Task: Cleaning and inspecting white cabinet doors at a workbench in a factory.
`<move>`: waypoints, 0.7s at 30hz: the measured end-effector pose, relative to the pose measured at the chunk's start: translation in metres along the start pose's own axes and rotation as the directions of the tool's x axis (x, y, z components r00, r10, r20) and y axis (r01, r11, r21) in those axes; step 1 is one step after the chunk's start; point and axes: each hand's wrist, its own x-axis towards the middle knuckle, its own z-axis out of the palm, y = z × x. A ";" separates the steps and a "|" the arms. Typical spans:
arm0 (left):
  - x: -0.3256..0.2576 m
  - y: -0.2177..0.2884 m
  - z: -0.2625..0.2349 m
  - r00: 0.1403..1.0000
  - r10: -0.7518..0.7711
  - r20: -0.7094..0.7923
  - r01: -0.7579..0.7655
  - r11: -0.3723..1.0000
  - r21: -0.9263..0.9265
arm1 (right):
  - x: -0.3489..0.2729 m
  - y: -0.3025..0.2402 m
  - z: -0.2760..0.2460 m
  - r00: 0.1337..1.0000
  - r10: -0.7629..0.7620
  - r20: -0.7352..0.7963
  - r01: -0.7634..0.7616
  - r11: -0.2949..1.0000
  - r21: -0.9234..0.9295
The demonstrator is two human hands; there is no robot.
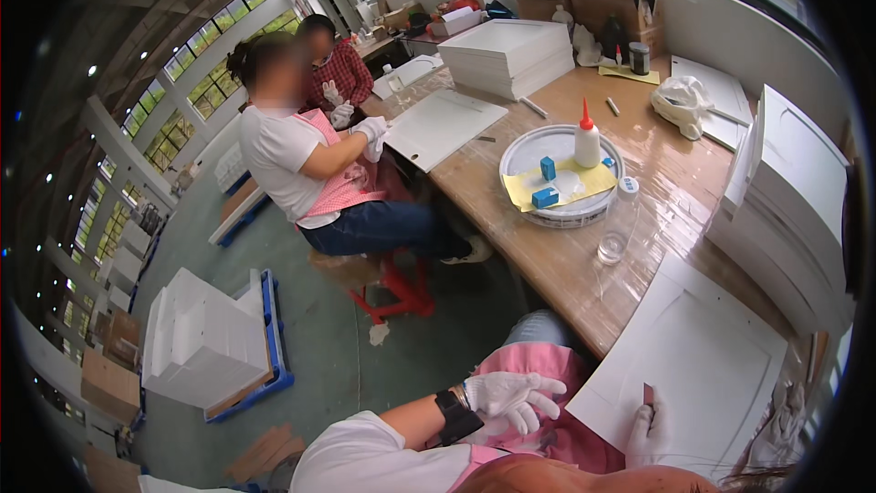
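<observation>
A white panel with a raised frame lies tilted over the table's near edge in front of me. My right hand, in a white glove, rests on its lower part and pinches a small flat reddish-brown piece; its exact kind cannot be made out. My left hand, also gloved and with a dark band on the wrist, hovers just left of the panel above my pink apron. Its fingers are spread and nothing is in them.
On the table a round white lid carries a red-tipped glue bottle and blue blocks. A clear bottle stands beside it. Panel stacks rise at right and far back. Two people sit at left.
</observation>
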 end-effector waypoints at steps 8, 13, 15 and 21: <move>0.002 0.001 0.006 1.000 -0.014 0.003 0.014 0.999 -0.051 | -0.001 0.000 0.001 0.999 -0.035 -0.036 0.034 0.999 -0.036; 0.001 0.004 0.006 0.999 -0.008 0.040 0.007 0.999 0.032 | 0.000 -0.006 -0.002 0.999 -0.030 -0.011 0.030 0.999 -0.044; 0.002 0.002 -0.004 0.994 -0.015 0.108 0.020 0.999 -0.045 | 0.000 -0.009 -0.002 0.999 -0.037 -0.011 0.036 0.998 -0.044; 0.004 0.003 -0.013 0.976 -0.024 0.218 0.052 0.991 -0.123 | 0.000 -0.011 -0.001 0.999 -0.044 -0.014 0.044 0.998 -0.044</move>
